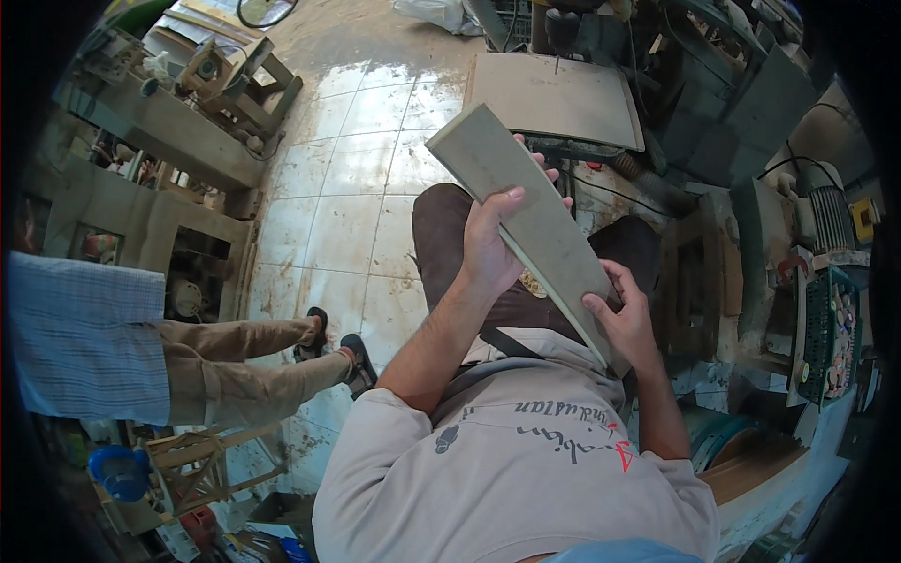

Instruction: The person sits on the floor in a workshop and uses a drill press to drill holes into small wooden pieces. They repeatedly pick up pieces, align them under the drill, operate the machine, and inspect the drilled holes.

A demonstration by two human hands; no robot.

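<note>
1. Beyond the left hand [490, 246] and to its left, the tiled floor [317, 220] is spreading out in pale squares, gleaming in places and carrying brown smears along its joints.
2. Ahead of both hands, a flat beige panel [554, 98] is lying level, dark machinery crowding around it.
3. Well to the left of the left hand, a co-worker [89, 338] is standing in a blue patterned shirt, tan trousers and dark sandals.
4. Well to the right of the right hand [631, 317], a dark green slatted crate [815, 349] is holding small pale pieces; a ribbed electric motor [831, 218] is sitting just beyond it.
5. Between the hands, a long rectangular board [544, 211] is slanting above the person's lap, showing a matte grey-beige face and straight edges.
6. The left hand is clamping the board's far half, thumb on top, fingertips emerging past the opposite edge.
7. The right hand is gripping its near half, thumb pressing the face.
</note>
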